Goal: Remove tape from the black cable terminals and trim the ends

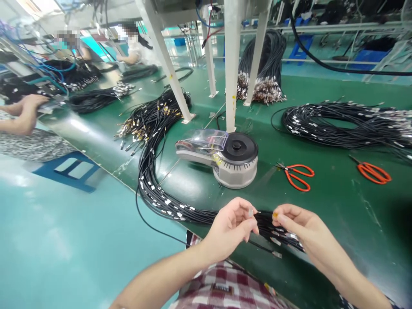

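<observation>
My left hand (233, 225) is closed in a pinch on a cable end with a small whitish tip (251, 212); a thin pin points right from it. To its right, my right hand (299, 223) pinches a small yellow piece (275, 215), which looks like tape. The two hands are apart. Beneath them a thick bundle of black cables (154, 189) with white labels runs along the table edge and curves away to the far left. One loose cable (260, 246) with a pale tip lies below my left hand.
Beyond my hands stands a round tape dispenser (236, 165). Orange-handled scissors (298, 176) and a second pair (373, 171) lie right. More cable coils (299, 128) rest on the green table (337, 206). White posts (230, 64) rise behind. Other people sit at left.
</observation>
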`<action>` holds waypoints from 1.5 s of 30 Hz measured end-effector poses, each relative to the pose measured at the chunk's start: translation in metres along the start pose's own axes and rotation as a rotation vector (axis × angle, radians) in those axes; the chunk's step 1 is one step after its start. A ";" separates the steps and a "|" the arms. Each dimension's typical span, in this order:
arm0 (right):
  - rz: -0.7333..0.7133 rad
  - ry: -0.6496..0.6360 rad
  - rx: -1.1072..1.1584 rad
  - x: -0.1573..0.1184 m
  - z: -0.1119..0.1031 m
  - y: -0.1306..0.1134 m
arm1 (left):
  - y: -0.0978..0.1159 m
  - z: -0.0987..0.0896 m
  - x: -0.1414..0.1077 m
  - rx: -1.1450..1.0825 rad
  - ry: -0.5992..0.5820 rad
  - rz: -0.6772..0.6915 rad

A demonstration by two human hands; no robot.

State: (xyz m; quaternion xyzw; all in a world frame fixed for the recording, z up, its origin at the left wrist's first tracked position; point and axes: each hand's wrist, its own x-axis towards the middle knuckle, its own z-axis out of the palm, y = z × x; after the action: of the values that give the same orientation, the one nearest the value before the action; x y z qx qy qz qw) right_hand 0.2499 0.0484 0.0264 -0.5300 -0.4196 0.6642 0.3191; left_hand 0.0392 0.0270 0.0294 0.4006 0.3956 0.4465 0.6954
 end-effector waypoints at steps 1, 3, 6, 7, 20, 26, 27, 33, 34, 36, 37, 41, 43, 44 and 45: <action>0.001 -0.007 0.002 0.001 0.000 0.000 | 0.001 0.000 -0.002 0.007 0.017 0.000; -0.001 -0.016 0.004 0.001 0.003 0.000 | 0.001 -0.001 -0.006 0.024 0.039 -0.011; -0.007 -0.055 -0.001 0.000 0.011 -0.003 | 0.000 -0.003 -0.012 0.044 0.044 -0.040; -0.010 -0.075 -0.002 -0.001 0.014 -0.004 | -0.001 -0.004 -0.014 0.047 0.043 -0.050; -0.113 -0.139 -0.131 -0.003 0.040 -0.015 | -0.002 -0.001 -0.019 0.092 0.094 -0.076; -0.140 -0.137 -0.200 -0.004 0.042 -0.021 | -0.002 -0.001 -0.020 0.123 0.095 -0.070; -0.146 -0.139 -0.203 -0.004 0.042 -0.021 | -0.002 0.000 -0.020 0.126 0.094 -0.070; -0.159 -0.124 -0.214 -0.004 0.043 -0.022 | -0.002 0.000 -0.019 0.136 0.089 -0.065; -0.160 -0.122 -0.214 -0.004 0.043 -0.022 | -0.002 0.000 -0.019 0.135 0.087 -0.065; -0.164 -0.117 -0.211 -0.004 0.044 -0.022 | -0.001 0.001 -0.019 0.133 0.088 -0.069; -0.165 -0.115 -0.210 -0.004 0.045 -0.022 | -0.001 0.001 -0.019 0.131 0.089 -0.071; -0.176 -0.109 -0.200 -0.004 0.046 -0.022 | 0.001 0.001 -0.020 0.133 0.095 -0.084; -0.175 -0.117 -0.187 -0.004 0.047 -0.020 | 0.001 0.001 -0.020 0.134 0.098 -0.088; -0.176 -0.119 -0.180 -0.004 0.048 -0.019 | 0.001 0.001 -0.020 0.136 0.098 -0.089; -0.178 -0.117 -0.175 -0.004 0.048 -0.018 | 0.001 0.001 -0.020 0.138 0.097 -0.089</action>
State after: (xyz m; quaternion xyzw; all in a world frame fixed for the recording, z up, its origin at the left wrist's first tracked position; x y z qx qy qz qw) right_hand 0.2035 0.0419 0.0482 -0.4770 -0.5391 0.6239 0.3042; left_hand 0.0344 0.0088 0.0350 0.4075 0.4761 0.4059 0.6652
